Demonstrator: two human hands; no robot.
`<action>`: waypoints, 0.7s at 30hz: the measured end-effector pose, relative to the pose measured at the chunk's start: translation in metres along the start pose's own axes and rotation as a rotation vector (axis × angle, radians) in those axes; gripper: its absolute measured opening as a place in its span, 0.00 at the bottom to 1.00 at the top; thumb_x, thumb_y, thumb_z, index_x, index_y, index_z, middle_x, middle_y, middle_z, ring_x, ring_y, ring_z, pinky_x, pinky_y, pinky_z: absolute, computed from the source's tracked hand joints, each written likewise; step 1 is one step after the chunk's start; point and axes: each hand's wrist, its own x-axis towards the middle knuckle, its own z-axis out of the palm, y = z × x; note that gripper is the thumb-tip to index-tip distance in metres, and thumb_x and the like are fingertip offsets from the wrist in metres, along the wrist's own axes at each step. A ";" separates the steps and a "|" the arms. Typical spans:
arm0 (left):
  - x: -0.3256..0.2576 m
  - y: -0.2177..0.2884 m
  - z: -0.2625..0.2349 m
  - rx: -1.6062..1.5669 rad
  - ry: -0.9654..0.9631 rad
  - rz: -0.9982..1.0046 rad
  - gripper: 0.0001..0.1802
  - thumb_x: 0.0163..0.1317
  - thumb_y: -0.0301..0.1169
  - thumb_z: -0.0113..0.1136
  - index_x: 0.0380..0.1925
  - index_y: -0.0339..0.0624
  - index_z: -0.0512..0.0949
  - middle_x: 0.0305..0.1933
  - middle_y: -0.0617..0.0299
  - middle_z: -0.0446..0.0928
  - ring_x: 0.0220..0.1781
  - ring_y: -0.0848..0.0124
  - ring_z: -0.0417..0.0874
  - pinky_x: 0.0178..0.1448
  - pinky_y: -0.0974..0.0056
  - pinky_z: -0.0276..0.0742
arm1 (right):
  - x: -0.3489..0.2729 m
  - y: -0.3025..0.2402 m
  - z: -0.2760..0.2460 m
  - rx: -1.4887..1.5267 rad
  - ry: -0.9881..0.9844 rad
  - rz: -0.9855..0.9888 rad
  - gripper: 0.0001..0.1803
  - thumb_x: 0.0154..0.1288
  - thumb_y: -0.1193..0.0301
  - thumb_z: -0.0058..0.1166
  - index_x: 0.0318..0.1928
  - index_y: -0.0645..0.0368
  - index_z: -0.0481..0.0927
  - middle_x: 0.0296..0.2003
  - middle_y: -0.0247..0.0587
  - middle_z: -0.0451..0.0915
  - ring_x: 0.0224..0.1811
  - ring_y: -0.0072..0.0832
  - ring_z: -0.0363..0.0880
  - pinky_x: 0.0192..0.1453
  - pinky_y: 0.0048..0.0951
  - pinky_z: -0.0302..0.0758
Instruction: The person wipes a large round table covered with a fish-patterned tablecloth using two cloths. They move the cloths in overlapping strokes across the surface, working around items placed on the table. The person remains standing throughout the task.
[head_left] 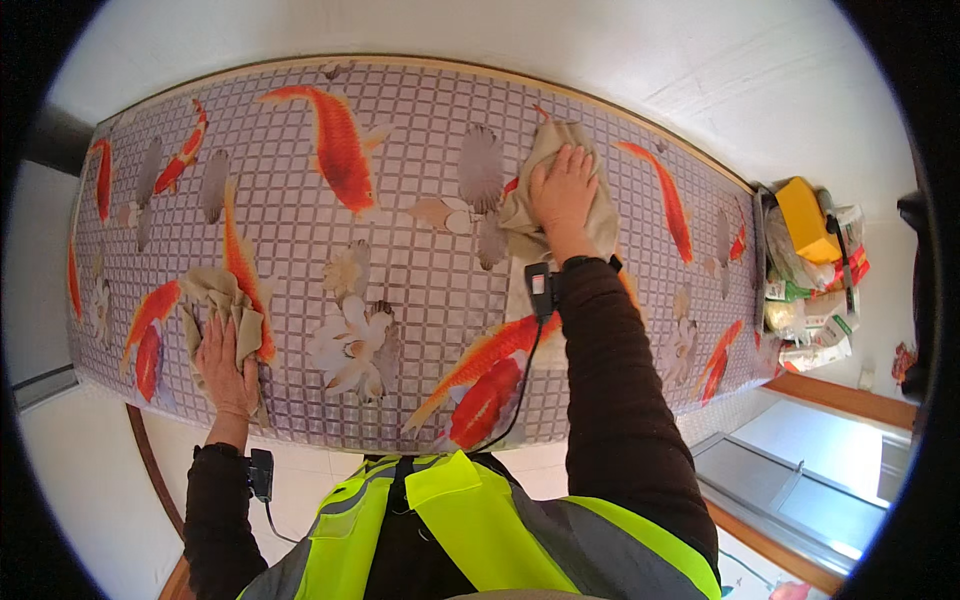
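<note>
Left hand [225, 362] lies flat on a tan cloth [215, 285] at the near left of the fish-print tabletop [410, 280], right hand [566, 200] flat on a second tan cloth [602, 222] toward the far edge; fingers on both are extended, close together, laid over the cloth, undersides hidden. Second cloth hides most of a printed red fish. Bags around the yellow box [808, 215] overlap, contents unclear; left sleeve [220, 515] and vest [475, 520] cut off at bottom.

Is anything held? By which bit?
No grip shows: left hand rests on the middle of the left cloth, right hand on the middle of the right cloth.
</note>
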 end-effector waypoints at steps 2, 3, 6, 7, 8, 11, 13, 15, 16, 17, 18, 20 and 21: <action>-0.003 0.004 -0.013 -0.033 -0.002 0.001 0.33 0.59 0.39 0.48 0.66 0.42 0.64 0.72 0.51 0.58 0.74 0.52 0.56 0.72 0.49 0.47 | 0.008 0.006 -0.006 0.025 -0.040 -0.009 0.38 0.68 0.51 0.32 0.70 0.64 0.56 0.70 0.56 0.54 0.74 0.51 0.46 0.74 0.52 0.44; 0.011 0.008 0.010 -0.048 0.032 -0.010 0.33 0.59 0.39 0.48 0.66 0.42 0.64 0.72 0.51 0.59 0.74 0.52 0.56 0.72 0.49 0.47 | 0.031 0.008 0.000 0.020 0.015 -0.029 0.37 0.68 0.51 0.33 0.69 0.64 0.56 0.70 0.57 0.54 0.74 0.51 0.47 0.74 0.53 0.45; 0.004 0.003 0.002 -0.018 0.010 -0.013 0.33 0.58 0.39 0.49 0.65 0.43 0.65 0.71 0.51 0.60 0.73 0.52 0.57 0.72 0.49 0.48 | 0.022 0.003 0.005 0.055 0.064 -0.028 0.36 0.67 0.52 0.34 0.69 0.64 0.58 0.69 0.56 0.56 0.73 0.50 0.51 0.73 0.53 0.47; 0.003 0.003 0.000 -0.024 0.010 -0.015 0.33 0.58 0.39 0.49 0.65 0.43 0.65 0.71 0.51 0.60 0.73 0.53 0.57 0.72 0.49 0.48 | 0.016 0.002 0.004 0.052 0.044 -0.036 0.36 0.68 0.52 0.34 0.69 0.63 0.58 0.70 0.55 0.56 0.73 0.50 0.51 0.73 0.53 0.48; 0.003 0.003 0.001 -0.026 0.013 -0.018 0.33 0.58 0.39 0.49 0.65 0.44 0.65 0.71 0.52 0.60 0.73 0.53 0.57 0.72 0.49 0.48 | 0.012 0.003 0.002 0.044 0.032 -0.043 0.36 0.68 0.52 0.34 0.69 0.63 0.58 0.70 0.54 0.56 0.73 0.49 0.51 0.73 0.53 0.48; 0.005 -0.001 0.007 -0.023 0.042 -0.012 0.33 0.58 0.40 0.50 0.66 0.46 0.65 0.72 0.53 0.59 0.73 0.54 0.57 0.71 0.49 0.49 | -0.013 0.003 -0.006 0.035 0.020 -0.084 0.35 0.68 0.52 0.36 0.68 0.61 0.59 0.69 0.51 0.58 0.73 0.48 0.52 0.72 0.53 0.49; 0.006 -0.002 0.012 -0.024 0.052 -0.005 0.33 0.58 0.40 0.50 0.66 0.46 0.65 0.72 0.53 0.59 0.73 0.54 0.57 0.71 0.49 0.49 | -0.040 0.007 -0.015 0.047 0.026 -0.110 0.34 0.67 0.53 0.37 0.68 0.60 0.61 0.69 0.50 0.59 0.72 0.48 0.53 0.72 0.53 0.50; 0.004 -0.004 0.014 -0.012 0.051 -0.009 0.34 0.57 0.40 0.51 0.66 0.46 0.65 0.72 0.54 0.59 0.73 0.55 0.57 0.70 0.49 0.50 | -0.068 0.007 -0.023 0.092 0.043 -0.133 0.34 0.67 0.54 0.40 0.67 0.59 0.62 0.69 0.49 0.59 0.72 0.47 0.54 0.71 0.53 0.51; 0.003 -0.005 0.016 -0.019 0.054 -0.001 0.34 0.57 0.40 0.51 0.66 0.46 0.65 0.72 0.54 0.59 0.73 0.55 0.57 0.70 0.49 0.50 | -0.083 0.008 -0.028 0.089 0.045 -0.148 0.33 0.66 0.54 0.41 0.67 0.59 0.62 0.68 0.49 0.60 0.71 0.47 0.55 0.71 0.53 0.51; 0.004 -0.007 0.017 -0.024 0.059 0.006 0.34 0.57 0.41 0.51 0.66 0.46 0.64 0.72 0.54 0.59 0.74 0.55 0.57 0.70 0.49 0.50 | -0.099 0.008 -0.033 0.089 0.048 -0.164 0.33 0.66 0.54 0.42 0.67 0.59 0.63 0.68 0.49 0.60 0.71 0.48 0.55 0.71 0.53 0.51; 0.005 -0.007 0.018 -0.031 0.062 0.007 0.34 0.57 0.41 0.51 0.66 0.46 0.64 0.72 0.54 0.59 0.74 0.55 0.57 0.70 0.49 0.50 | -0.113 0.007 -0.040 0.089 0.054 -0.182 0.33 0.66 0.55 0.43 0.67 0.59 0.63 0.68 0.49 0.60 0.70 0.48 0.56 0.71 0.53 0.51; 0.005 -0.007 0.018 -0.016 0.060 0.004 0.34 0.57 0.41 0.50 0.66 0.46 0.64 0.73 0.55 0.58 0.74 0.55 0.56 0.70 0.49 0.50 | -0.147 0.004 -0.055 0.090 0.049 -0.185 0.33 0.66 0.55 0.43 0.67 0.58 0.63 0.68 0.48 0.60 0.70 0.49 0.56 0.71 0.53 0.51; 0.004 -0.006 0.017 -0.009 0.054 0.001 0.34 0.57 0.41 0.50 0.66 0.46 0.64 0.73 0.55 0.58 0.74 0.55 0.56 0.70 0.49 0.50 | -0.166 0.002 -0.062 0.090 0.043 -0.186 0.33 0.65 0.56 0.44 0.67 0.58 0.63 0.68 0.48 0.60 0.70 0.49 0.56 0.71 0.53 0.50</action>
